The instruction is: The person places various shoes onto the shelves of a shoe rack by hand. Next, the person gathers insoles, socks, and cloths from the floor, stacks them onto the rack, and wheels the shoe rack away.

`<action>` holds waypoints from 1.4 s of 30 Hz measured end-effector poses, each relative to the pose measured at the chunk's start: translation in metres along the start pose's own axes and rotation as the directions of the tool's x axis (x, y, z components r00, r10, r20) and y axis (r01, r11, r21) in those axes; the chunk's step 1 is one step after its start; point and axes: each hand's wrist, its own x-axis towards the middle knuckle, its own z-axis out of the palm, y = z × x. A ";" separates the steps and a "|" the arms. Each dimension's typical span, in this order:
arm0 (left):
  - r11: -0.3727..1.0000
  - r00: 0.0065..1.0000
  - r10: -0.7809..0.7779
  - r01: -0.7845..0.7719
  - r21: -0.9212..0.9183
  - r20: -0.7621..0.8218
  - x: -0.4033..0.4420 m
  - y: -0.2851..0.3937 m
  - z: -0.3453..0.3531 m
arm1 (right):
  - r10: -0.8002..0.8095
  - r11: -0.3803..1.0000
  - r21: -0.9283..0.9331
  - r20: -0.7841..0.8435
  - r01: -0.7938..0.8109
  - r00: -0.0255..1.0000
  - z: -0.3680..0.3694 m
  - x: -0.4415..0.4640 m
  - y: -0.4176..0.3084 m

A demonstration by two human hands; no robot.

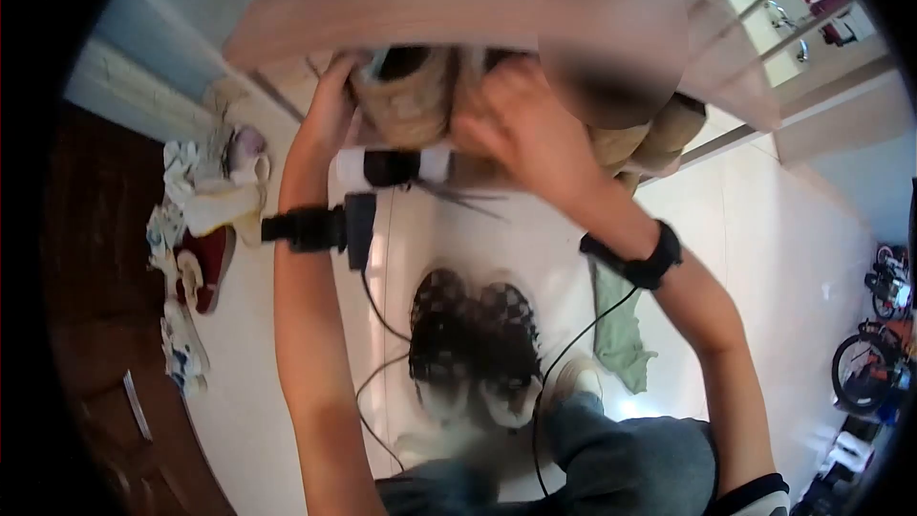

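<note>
Overall, a pale tiled floor fills most of the view. At the left edge stands a dark brown door; at the far right, a two-wheeler is partly visible. A wooden board spans the top, flanked by bars.

Denim trousers occupy the lower edge. A heap of footwear lies near the door, a red shoe among it. Green cloth lies on the floor on the right side. A pair of checked shoes stands side by side, centrally, in front of the wearer.

The tan shoe is located at the front edge of the board, between the two hands; a second shoe is just beside it, partly covered. Further brown shoes sit to the right.

The left hand is at the outer side of the tan shoe; its fingertips are hidden, so its grip cannot be determined. The right hand is before the second shoe, fingers bent and blurred; whether they clamp anything cannot be told. Each wrist carries a black strap trailing a thin cable.
</note>
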 end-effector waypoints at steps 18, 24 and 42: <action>0.267 0.861 -0.461 -0.099 0.959 0.217 -0.201 -0.051 -0.043 | -0.052 0.978 0.141 0.880 -0.156 0.471 -0.026 -0.213 -0.113; 0.354 0.879 -0.430 -0.046 0.934 0.206 -0.290 -0.109 -0.052 | 0.086 0.977 -0.007 0.929 -0.215 0.361 0.001 -0.232 -0.124; 0.342 0.980 -0.130 0.186 0.921 -0.149 -0.154 -0.091 -0.277 | 0.124 0.992 -0.082 0.804 -0.098 0.581 0.059 -0.170 -0.074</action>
